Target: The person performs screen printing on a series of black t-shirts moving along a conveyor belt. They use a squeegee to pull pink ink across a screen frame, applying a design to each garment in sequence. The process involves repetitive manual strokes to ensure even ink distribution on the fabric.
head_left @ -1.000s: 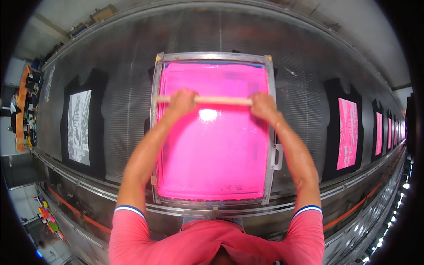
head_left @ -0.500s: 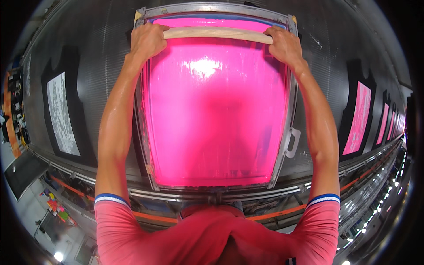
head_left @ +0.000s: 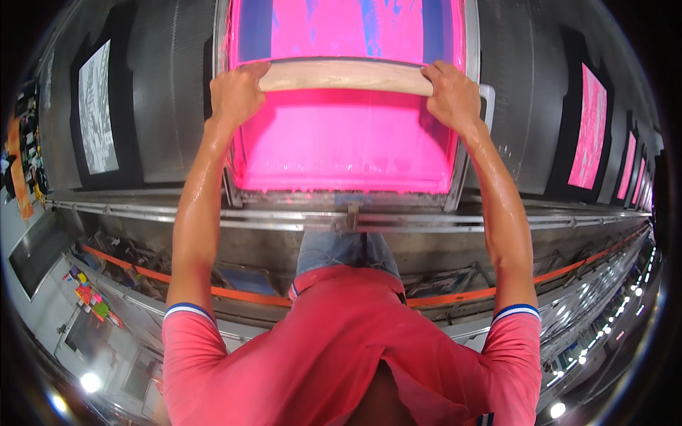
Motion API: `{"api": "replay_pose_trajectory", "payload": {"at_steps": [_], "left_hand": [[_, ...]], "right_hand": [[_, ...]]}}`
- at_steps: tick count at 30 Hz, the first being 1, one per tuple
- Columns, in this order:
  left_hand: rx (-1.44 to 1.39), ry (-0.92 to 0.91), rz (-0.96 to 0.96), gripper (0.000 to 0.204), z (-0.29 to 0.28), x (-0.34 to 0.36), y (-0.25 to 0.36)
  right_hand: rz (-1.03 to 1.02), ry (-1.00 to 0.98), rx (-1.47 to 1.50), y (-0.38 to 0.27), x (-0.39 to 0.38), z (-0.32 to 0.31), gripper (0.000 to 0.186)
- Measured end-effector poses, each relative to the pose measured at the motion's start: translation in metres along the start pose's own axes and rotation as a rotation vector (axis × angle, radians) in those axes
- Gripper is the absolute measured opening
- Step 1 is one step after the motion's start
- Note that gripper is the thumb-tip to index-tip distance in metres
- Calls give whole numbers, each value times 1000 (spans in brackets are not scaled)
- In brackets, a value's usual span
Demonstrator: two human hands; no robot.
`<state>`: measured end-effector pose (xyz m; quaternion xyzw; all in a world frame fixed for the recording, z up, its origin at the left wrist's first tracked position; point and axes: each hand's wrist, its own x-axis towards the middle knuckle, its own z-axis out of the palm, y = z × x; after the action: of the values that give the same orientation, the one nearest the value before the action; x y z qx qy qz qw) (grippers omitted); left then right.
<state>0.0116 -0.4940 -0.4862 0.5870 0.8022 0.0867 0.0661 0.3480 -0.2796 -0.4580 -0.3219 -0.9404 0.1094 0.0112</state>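
Note:
Both my hands grip a wooden-handled squeegee [head_left: 344,75] that lies across a framed printing screen [head_left: 463,160]. My left hand [head_left: 238,92] wraps round its left end, and my right hand [head_left: 453,96] round its right end. Bright pink ink [head_left: 341,142] coats the mesh on the near side of the squeegee. Beyond it, blue mesh [head_left: 373,28] shows in streaks through thinner pink, with blue bands at both sides. The squeegee's blade is mostly hidden under the wood. Beside my right hand, a pale loop handle [head_left: 488,106] sticks out from the frame.
The screen rests on a long dark table [head_left: 167,106]. To the left lies a black garment with a grey-white print [head_left: 98,106]; to the right, one with a pink print [head_left: 590,124], several more beyond. A metal rail [head_left: 284,219] runs along the table's near edge, above an orange bar [head_left: 462,296].
The squeegee, held by both hands, has come from the screen's far end toward me along the mesh. Streaked blue and pink mesh now shows behind it. My view has shifted nearer my body.

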Motion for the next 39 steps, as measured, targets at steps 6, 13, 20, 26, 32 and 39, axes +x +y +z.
{"api": "replay_pose_trajectory", "payload": {"at_steps": [6,13,20,26,32,39], "left_hand": [[-41,12,6,41,2,-131,37],[-57,-24,19,42,0,-207,61],[10,-210,-47,36,-22,-186,65],[-20,-196,-12,39,-34,-66,31],[15,-110,3,38,-32,124,-20],[118,-56,78,39,-33,308,-73]], "right_hand": [[-15,-23,56,-42,-121,11,26],[-13,19,69,-70,-199,23,23],[-54,0,73,-63,-187,17,18],[20,-159,36,-24,-67,-11,34],[-9,-76,-50,51,114,-23,32],[21,-90,-105,121,282,-49,36]]}}
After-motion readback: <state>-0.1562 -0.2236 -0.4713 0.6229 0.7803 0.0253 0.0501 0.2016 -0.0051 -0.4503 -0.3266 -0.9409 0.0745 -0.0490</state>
